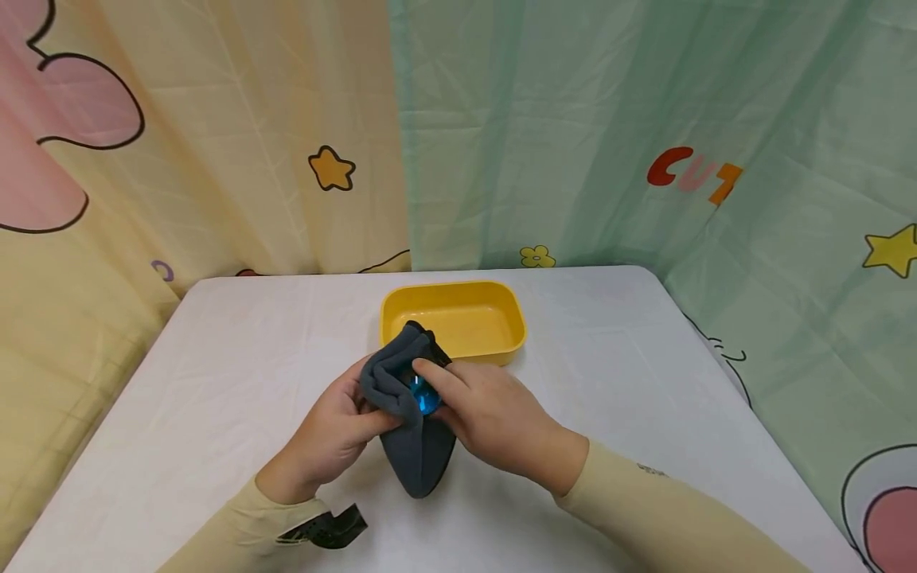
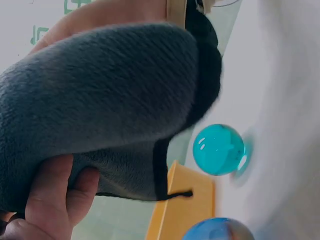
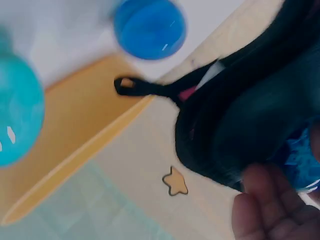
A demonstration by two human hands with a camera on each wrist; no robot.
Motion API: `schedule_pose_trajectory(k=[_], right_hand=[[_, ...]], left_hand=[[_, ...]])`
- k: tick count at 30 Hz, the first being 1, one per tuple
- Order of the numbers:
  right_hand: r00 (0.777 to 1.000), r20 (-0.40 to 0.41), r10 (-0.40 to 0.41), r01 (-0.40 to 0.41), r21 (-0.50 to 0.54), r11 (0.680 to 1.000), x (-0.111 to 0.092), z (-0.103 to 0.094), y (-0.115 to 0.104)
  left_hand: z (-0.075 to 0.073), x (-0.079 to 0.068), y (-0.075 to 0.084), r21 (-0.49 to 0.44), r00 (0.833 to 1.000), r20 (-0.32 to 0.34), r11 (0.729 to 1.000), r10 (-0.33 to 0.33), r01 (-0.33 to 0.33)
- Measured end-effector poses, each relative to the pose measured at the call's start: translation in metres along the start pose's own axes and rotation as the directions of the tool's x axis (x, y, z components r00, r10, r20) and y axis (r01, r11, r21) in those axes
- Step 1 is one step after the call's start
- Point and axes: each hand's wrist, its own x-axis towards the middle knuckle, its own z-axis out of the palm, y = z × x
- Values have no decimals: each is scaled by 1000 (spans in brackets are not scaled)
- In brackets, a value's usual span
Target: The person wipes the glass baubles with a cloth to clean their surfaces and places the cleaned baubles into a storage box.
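Observation:
A dark grey plush cloth point(image 1: 419, 458) with black edging hangs folded between both hands over the table. My left hand point(image 1: 325, 434) grips its left side, thumb in front. Against the folds, a shiny clear-blue ball point(image 1: 424, 395) sits under the fingers of my right hand point(image 1: 501, 414), which pinch it against the cloth; part of it is covered by fingers. In the right wrist view, the blue ball point(image 3: 302, 160) shows beside the fingertips point(image 3: 260, 185), and a black loop point(image 3: 142, 88) sticks out from the cloth's edge.
A yellow tray point(image 1: 516, 318) stands just beyond the hands. In the left wrist view, a teal ball point(image 2: 218, 150) rests on the white tabletop point(image 2: 280, 100) beside the tray, with another blue ball point(image 2: 220, 231) nearby. Printed curtains point(image 1: 609, 119) enclose the table's back and sides.

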Motion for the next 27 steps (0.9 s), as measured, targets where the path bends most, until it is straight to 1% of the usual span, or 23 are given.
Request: schedule_pose_trajectory(k=[1,2,3,4,5,6,8,9,10,11,12,14,16,18,20,22,24,25,27], right_hand=[[1000,-1,-3,3,1,1000,1,0,0],[1000,9,11,-11,17,1000,2,-1,0],[998,43,45,-48,61,997,2,-2,-1],[992,87,91,-101,121,987,3,-2,-1],[980,136,143,-167,186,968,3,-3,-2],[963,187,197,-241,253,937,4,-3,-2],[918,271,290,-375,354,857,5,-1,-3],[898,299,321,-421,381,823,4,0,-4],[891,309,333,-438,387,812,4,1,-5],[890,309,334,-438,381,815,4,2,-5],[895,305,324,-425,369,827,4,3,-6],[915,281,290,-373,311,874,3,3,-6],[937,252,241,-304,256,918,2,1,-5],[960,215,181,-225,201,953,2,-2,-3],[981,158,116,-137,126,983,3,-5,-2],[995,83,47,-52,50,997,3,-6,-1],[1000,13,-5,5,-18,1000,3,-6,-1],[1000,-8,-17,16,-38,999,3,-6,-1],[1000,-17,-14,13,-36,999,3,-7,-1]], left_hand=[[0,0,0,11,1000,3,1000,2,-2],[-1,0,0,21,1000,8,1000,3,-3],[-1,0,0,27,1000,14,1000,3,-4],[-1,0,-1,37,1000,20,999,7,-8],[-1,0,-1,42,1000,21,999,9,-9],[-1,0,-2,46,1000,24,999,12,-13],[0,0,-4,52,999,27,998,21,-22],[0,0,-4,53,999,24,998,24,-25],[1,0,-5,54,1000,16,998,26,-27],[1,0,-5,54,1000,7,998,25,-26],[2,0,-6,54,1000,1,998,26,-26],[3,0,-6,49,1000,-11,999,21,-20],[3,0,-5,41,1000,-21,999,13,-12],[3,0,-5,30,1000,-17,1000,7,-7],[2,1,-4,14,1000,-14,1000,1,0],[1,0,-4,5,1000,-7,1000,0,0],[1,0,-3,-1,1000,-6,1000,-3,3],[1,0,-3,2,1000,-5,1000,-2,2],[1,1,-2,12,1000,0,1000,6,-6]])
